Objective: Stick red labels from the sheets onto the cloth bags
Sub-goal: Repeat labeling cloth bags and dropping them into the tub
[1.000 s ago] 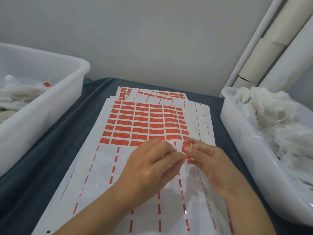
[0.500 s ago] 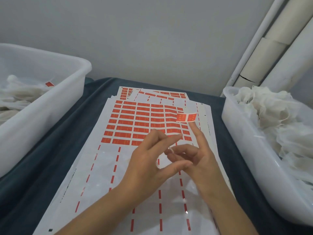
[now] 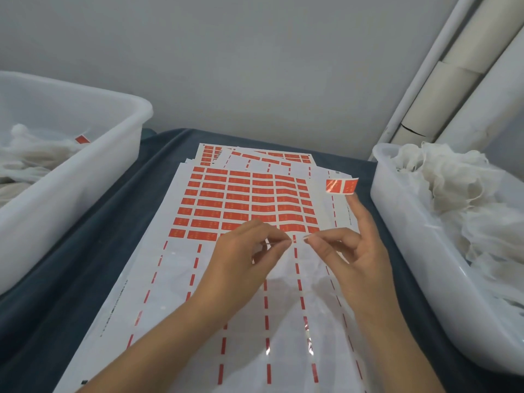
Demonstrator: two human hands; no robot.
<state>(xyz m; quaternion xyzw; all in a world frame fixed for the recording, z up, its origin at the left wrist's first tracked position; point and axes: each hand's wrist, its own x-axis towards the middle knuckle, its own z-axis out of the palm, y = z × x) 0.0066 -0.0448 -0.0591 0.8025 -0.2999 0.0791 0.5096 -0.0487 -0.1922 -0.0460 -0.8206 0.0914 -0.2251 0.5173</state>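
A stack of label sheets (image 3: 255,199) lies in the middle of the table, with rows of red labels on the far half and bare backing nearer me. One peeled red label (image 3: 341,185) sticks to the raised index fingertip of my right hand (image 3: 363,251). Its thumb and middle finger pinch together just above the sheet's lowest label row. My left hand (image 3: 246,259) pinches the top sheet there, fingertips almost meeting the right hand's, and the backing buckles up under both hands. White cloth bags (image 3: 459,194) fill the bin on the right.
A white plastic bin (image 3: 397,222) stands at the right edge. A second white bin (image 3: 119,109) on the left holds cloth bags, one with a red label (image 3: 82,139). A dark blue cloth (image 3: 85,265) covers the table. Pale pipes (image 3: 453,80) lean in the back right corner.
My right hand peeled a label off the sheet and lifted it up and to the right on its index fingertip. Both hands' fingertips have come back together at the lowest label row.
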